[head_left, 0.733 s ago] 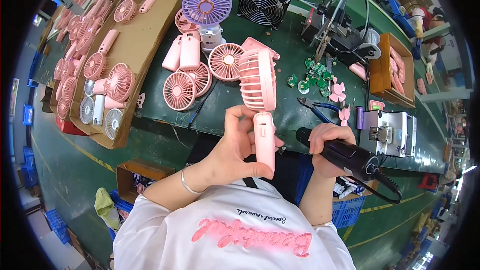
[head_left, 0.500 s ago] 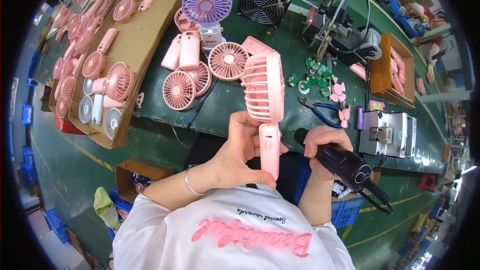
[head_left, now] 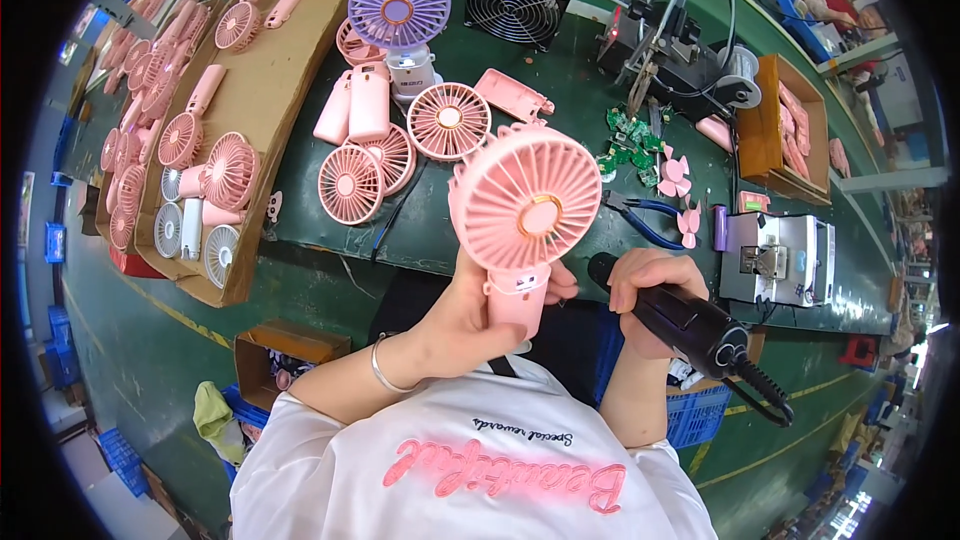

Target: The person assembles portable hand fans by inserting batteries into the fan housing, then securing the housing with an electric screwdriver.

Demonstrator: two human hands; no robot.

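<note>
My left hand [head_left: 462, 323] is wrapped round the handle of a pink handheld fan [head_left: 530, 202]. The fan is upright, with its round grille and gold-ringed centre turned up toward me. In my right hand [head_left: 650, 285] is a black electric screwdriver [head_left: 690, 328] with a coiled cord, its front end pointing left toward the fan. On the table just beyond the held fan are a loose pink fan grille [head_left: 449, 121] and a pink handle shell [head_left: 512, 92]. Pliers with blue grips [head_left: 645, 222] rest beyond my right hand.
A cardboard tray [head_left: 290, 50] of pink and white fans stands at left. A purple fan [head_left: 400, 6] and a black cooling fan [head_left: 519, 2] are at the back. Green circuit boards [head_left: 630, 143], a soldering machine [head_left: 665, 65], a wooden box [head_left: 770, 145] and a silver device [head_left: 775, 260] occupy the right.
My left hand has turned the fan from edge-on, so its gold-ringed front grille now shows, and lowered it slightly. My right hand holds the screwdriver in nearly the same place.
</note>
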